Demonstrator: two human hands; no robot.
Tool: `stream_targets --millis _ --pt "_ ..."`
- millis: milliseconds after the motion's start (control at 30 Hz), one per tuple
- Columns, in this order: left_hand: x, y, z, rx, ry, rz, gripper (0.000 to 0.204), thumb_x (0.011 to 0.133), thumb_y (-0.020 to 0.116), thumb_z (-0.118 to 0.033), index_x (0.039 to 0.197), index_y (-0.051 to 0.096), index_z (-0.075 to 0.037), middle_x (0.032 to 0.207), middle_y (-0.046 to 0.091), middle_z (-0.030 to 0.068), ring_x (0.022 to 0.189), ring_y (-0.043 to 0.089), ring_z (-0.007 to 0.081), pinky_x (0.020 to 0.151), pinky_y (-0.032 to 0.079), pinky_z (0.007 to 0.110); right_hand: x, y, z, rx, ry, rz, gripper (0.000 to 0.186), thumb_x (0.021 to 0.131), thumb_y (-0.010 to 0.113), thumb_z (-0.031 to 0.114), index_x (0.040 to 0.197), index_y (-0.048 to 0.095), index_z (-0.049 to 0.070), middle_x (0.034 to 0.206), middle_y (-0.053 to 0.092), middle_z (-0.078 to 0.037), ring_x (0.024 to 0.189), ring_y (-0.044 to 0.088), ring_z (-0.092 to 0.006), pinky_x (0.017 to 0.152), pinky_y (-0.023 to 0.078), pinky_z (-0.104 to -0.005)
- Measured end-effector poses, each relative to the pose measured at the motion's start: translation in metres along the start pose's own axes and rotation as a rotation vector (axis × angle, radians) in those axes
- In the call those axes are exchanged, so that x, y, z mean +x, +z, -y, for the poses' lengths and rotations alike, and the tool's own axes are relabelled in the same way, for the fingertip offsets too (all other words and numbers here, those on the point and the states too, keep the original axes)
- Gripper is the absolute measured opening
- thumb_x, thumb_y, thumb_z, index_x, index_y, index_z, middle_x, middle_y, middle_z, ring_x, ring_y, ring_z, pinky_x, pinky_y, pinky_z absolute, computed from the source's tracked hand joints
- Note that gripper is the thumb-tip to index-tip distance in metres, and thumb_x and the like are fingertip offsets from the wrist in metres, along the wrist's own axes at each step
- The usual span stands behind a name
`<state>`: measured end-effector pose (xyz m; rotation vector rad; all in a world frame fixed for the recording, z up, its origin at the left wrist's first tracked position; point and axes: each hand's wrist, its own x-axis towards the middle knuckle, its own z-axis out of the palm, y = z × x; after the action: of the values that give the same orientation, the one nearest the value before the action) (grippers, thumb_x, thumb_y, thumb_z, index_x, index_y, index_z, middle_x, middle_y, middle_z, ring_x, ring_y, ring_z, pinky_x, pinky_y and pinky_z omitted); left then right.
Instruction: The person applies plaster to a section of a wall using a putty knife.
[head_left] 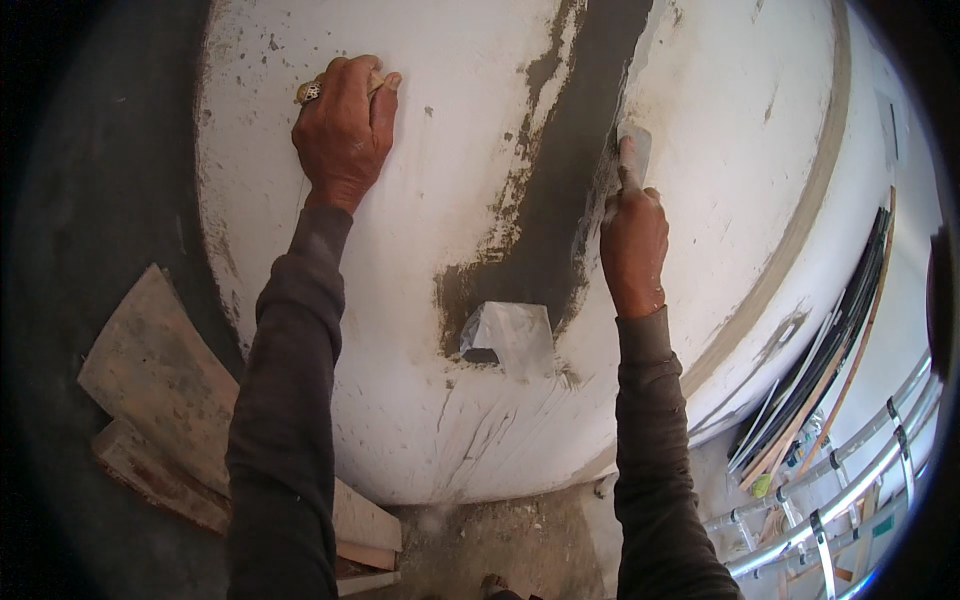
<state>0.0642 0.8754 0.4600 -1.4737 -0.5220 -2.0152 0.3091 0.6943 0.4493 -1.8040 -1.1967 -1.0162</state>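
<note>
Holds flat scraper (641, 150) in R hand (635, 240), fingers curled in tight, index finger stretched along its face. Has scraper up at white wall (425, 190), right by R edge of dk grey strip (575, 160). Closes L hand (345, 135) round small tan thing (376, 82), mostly hidden under fingers, so can't tell what kind; wears patterned ring (313, 91) on same hand. Has L hand at white wall too, approx same height as R, well L of strip. Dk sleeves (310, 320) on both arms, down to wrists. Btw hands, dk grey strip running from top down to wider patch, ragged along L side. At foot of patch, crumpled clear plastic (515, 335), sticking out a bit. Farther R, tan band (832, 150) curving down wall. Beyond that, bundle of long dk pipes (850, 330) leaning, plus shiny metal rails (862, 490) in lower R corner. Lower L, dirty tan boards (160, 370), overlapping. Along bottom, dusty brown floor (500, 540).
</note>
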Motion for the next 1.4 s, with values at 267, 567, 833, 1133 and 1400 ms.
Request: stream_targets --millis 267,567,833,1133,1400 --pt "0.000 0.001 0.002 0.021 0.049 -0.034 0.019 0.092 0.069 -0.024 0.102 0.062 -0.009 0.092 0.066 0.0041 0.072 0.068 0.0227 0.062 0.055 0.033 0.016 0.002 -0.011 -0.039 -0.090 -0.044 0.064 0.088 0.057 0.002 0.149 0.046 0.017 0.083 0.063 -0.027 0.078 0.065 -0.0425 0.070 0.051 -0.0500" --pt "0.000 0.004 0.007 0.044 0.062 -0.041 0.019 0.092 0.069 -0.025 0.102 0.063 -0.010 0.093 0.066 0.0035 0.075 0.068 0.0218 0.063 0.055 0.033 0.010 -0.003 -0.011 -0.050 -0.110 -0.049 0.065 0.088 0.058 0.001 0.149 0.045 0.017 0.082 0.063 -0.025 0.074 0.065 -0.0411 0.069 0.051 -0.0493" --pt "-0.002 0.004 0.002 0.051 0.038 -0.034 0.019 0.093 0.067 -0.026 0.106 0.062 -0.012 0.094 0.067 0.0033 0.076 0.068 0.0216 0.064 0.055 0.033 0.020 0.003 -0.019 -0.066 -0.158 -0.058 0.063 0.087 0.057 0.002 0.148 0.046 0.013 0.081 0.063 -0.026 0.075 0.064 -0.0419 0.069 0.050 -0.0491" --pt "0.003 0.000 0.003 0.048 0.029 -0.031 0.019 0.095 0.064 -0.026 0.107 0.063 -0.011 0.099 0.068 0.0038 0.079 0.068 0.0223 0.066 0.055 0.035 0.021 -0.004 -0.006 -0.044 -0.156 -0.043 0.065 0.087 0.056 0.001 0.149 0.044 0.014 0.083 0.064 -0.027 0.077 0.065 -0.0418 0.069 0.050 -0.0493" --pt "-0.002 0.000 0.005 0.028 0.016 0.003 0.021 0.095 0.064 -0.029 0.108 0.063 -0.011 0.098 0.067 0.0040 0.079 0.067 0.0226 0.066 0.055 0.035 0.006 0.004 -0.014 -0.071 -0.129 -0.023 0.066 0.086 0.057 0.002 0.150 0.041 0.012 0.082 0.064 -0.026 0.076 0.064 -0.0415 0.069 0.051 -0.0491"
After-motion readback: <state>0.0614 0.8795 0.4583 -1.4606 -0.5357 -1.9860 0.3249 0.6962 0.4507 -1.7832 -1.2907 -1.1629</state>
